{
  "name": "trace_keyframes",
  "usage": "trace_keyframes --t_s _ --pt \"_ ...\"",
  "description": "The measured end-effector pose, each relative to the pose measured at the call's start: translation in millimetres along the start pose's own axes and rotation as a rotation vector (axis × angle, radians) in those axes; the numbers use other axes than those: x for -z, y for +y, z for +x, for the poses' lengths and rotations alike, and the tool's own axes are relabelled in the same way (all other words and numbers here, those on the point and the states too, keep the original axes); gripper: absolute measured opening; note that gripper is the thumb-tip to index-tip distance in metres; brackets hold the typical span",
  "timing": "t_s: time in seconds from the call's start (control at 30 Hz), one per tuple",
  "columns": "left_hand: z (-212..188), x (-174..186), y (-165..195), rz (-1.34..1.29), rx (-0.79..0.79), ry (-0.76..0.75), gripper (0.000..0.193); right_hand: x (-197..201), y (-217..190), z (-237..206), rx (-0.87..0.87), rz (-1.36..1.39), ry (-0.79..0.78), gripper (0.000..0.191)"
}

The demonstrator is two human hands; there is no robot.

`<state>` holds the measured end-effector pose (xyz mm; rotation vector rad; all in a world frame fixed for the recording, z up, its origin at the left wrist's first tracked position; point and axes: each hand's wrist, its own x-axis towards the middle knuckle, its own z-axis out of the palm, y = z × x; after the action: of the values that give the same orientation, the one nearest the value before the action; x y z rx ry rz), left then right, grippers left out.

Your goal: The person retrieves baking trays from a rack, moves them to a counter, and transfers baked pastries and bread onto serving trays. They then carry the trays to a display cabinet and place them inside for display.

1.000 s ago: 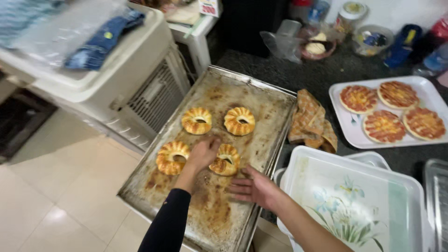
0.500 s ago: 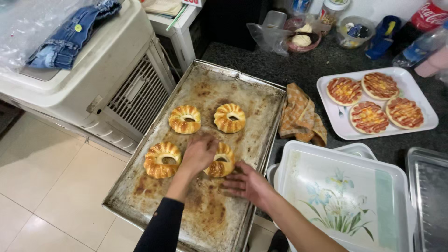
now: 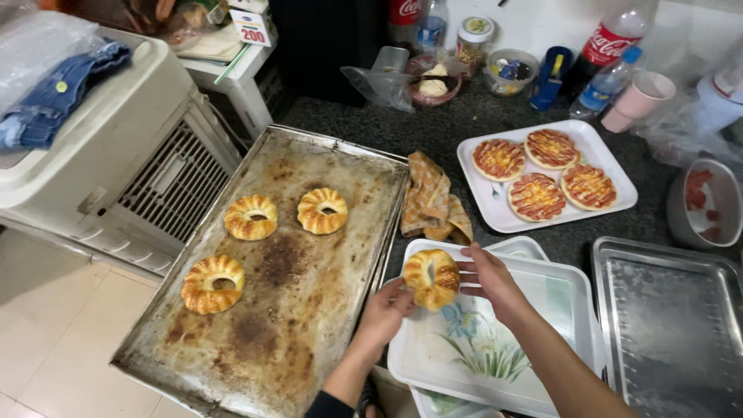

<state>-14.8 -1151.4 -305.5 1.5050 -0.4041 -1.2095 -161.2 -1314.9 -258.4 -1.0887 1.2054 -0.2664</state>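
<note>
While both hands, left hand and right hand, pinch a ring-shaped pastry between their fingers, a floral tray waits just beneath, catching crumbs.

Both forearms reach up from the bottom edge, side by side. The left hand curls with fingers bent upward, closed in a grasp. The right hand sits just beside it, fingers extended leftward, pinching.
</note>
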Motion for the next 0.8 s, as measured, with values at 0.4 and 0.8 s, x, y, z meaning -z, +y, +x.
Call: trace_keyframes --t_s 0.4,0.8 --pt "-6 2 10 0.316 0.085 0.026 0.056 2 1 21 0.104 -0.006 0.140 0.052" --pt "72 192 146 0.752 -0.347 0.404 0.045 -132 -43 39 -0.063 0.363 -0.314 0.053"
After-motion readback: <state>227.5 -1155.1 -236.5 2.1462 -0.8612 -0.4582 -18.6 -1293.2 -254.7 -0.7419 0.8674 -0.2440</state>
